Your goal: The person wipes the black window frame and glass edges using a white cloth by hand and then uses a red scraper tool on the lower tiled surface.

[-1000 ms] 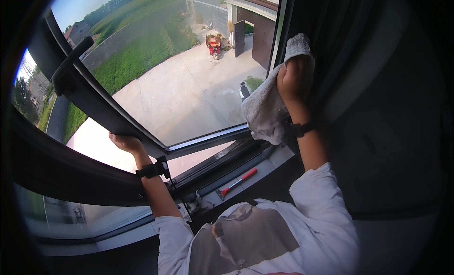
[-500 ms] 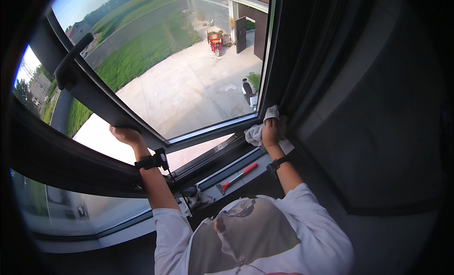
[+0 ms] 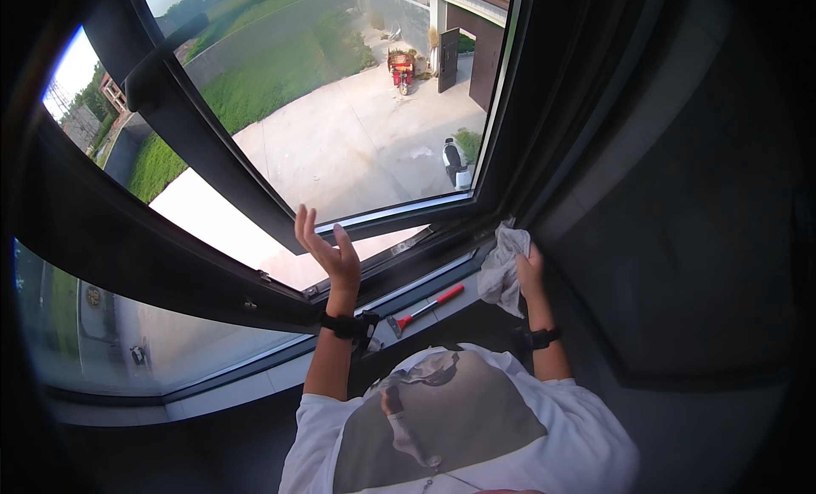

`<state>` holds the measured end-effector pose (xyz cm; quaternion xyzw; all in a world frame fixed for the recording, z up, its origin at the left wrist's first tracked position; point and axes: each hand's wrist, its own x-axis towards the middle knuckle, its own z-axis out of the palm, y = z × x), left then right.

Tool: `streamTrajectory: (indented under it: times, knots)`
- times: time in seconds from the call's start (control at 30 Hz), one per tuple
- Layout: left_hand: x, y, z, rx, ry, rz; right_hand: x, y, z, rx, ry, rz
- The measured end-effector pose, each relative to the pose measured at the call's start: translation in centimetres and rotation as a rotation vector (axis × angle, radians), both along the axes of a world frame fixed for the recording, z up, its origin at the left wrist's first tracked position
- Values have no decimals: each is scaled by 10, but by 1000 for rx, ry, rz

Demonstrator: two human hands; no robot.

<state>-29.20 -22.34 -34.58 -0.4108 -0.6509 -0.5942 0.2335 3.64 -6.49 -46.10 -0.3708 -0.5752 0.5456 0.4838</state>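
My right hand (image 3: 531, 273) grips a light grey cloth (image 3: 503, 271), which hangs loosely beside the lower right corner of the window opening. Fingers apart and holding nothing, my left hand (image 3: 327, 249) is raised in front of the lower left corner of the open window sash (image 3: 399, 224). Whether it touches the sash I cannot tell. The sash is dark-framed, with a dark handle (image 3: 157, 65) on its left side. On the sill between my arms lies a scraper (image 3: 427, 309) with a red and grey handle and a flat head.
The pale sill (image 3: 280, 373) runs below the dark window frame (image 3: 195, 260). A dark wall panel (image 3: 680, 239) stands at the right. Through the glass show a concrete yard, grass, a red three-wheeled vehicle (image 3: 401, 69) and a white-and-black scooter (image 3: 456, 164).
My left hand has let go of the sash's lower frame and moved right, its fingers opening. My right hand has drawn the cloth back from the frame corner, toward me and rightward.
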Motion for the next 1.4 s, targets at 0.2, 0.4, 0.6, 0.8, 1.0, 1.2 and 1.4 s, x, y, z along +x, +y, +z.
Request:
streamTrajectory:
  times: [0.2, 0.4, 0.6, 0.8, 1.0, 1.2, 1.4]
  knots:
    - [108, 15, -29, -588, -135, -1165, -2, -51, 54, -348, 219, 398]
    - [112, 26, -64, -997, -531, -1442, 1, -64, 79, -436, 200, 587]
    - [98, 21, -58, -613, -247, -848, 52, -52, 15, -453, 178, 317]
    - [100, 14, -63, -1411, -401, -1197, 60, -40, -4, -373, 261, 211]
    - [145, 0, -94, -976, -1463, -1686, 47, -46, 11, -545, 533, 163]
    - [121, 7, -115, -700, -1467, -1230, 53, -51, 50, -474, 309, 118]
    - [70, -10, -102, -403, -1336, -1214, 81, -31, 13, -333, -8, -6]
